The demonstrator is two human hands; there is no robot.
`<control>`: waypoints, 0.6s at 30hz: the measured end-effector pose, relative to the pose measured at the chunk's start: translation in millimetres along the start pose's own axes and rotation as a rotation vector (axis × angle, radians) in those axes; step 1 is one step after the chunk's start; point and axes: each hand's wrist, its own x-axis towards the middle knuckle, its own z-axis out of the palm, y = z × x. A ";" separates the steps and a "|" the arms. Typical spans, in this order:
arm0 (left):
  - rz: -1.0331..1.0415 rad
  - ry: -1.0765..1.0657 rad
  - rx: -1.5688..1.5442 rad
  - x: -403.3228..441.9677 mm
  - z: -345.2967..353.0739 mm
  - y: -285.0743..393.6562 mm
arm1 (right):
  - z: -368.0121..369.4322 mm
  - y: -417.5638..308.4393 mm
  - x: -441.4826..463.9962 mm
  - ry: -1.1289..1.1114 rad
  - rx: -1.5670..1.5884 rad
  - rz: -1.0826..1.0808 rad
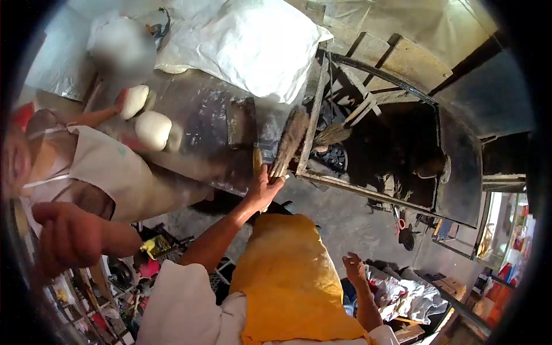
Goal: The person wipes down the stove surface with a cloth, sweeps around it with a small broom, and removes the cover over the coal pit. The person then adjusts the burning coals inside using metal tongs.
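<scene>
My left hand (266, 188) is at the edge of the dark worktable, its fingers wrapped round the pale lower end of a bristly brown hand brush (292, 138). Just left of the brush, a dough cutter with a wooden handle (257, 158) and a dark flat blade (241, 123) lies on the table, its handle end close to my thumb. Down at my right side, my right hand (354, 268) hangs with slightly bent fingers apart, holding nothing. A yellow-orange apron (282, 270) covers my front.
Another person in a pale apron (115, 167) stands at left, near dough lumps (153, 130) (134, 101); a blurred fist (86, 236) is close to the camera. White sheeting (241, 46) covers the table's back. A metal-framed pit (374, 195) with charcoal (332, 158) and a broom (332, 135) lies right.
</scene>
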 end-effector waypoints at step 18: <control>0.007 -0.541 0.134 -29.9 69.6 33.9 | 74.5 66.9 -89.7 0.168 0.413 0.449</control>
